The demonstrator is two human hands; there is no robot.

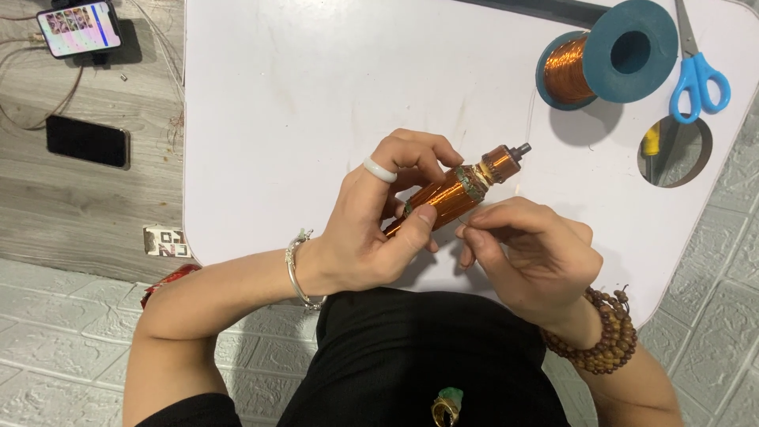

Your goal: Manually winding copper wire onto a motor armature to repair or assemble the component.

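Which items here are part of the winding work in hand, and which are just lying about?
In use:
left hand gripping the copper-wound rotor
right hand pinching at its side
copper wire spool

Lying about:
blue scissors
dark phone
lit phone
white table

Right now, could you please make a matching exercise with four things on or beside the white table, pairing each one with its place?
1. copper-wound motor rotor
2. blue spool of copper wire
3. blue-handled scissors
4. dark switched-off phone

a. wooden floor, left of table
b. table's far right edge
c. gripped in left hand
d. lying on table beside scissors

Pairs: 1-c, 2-d, 3-b, 4-a
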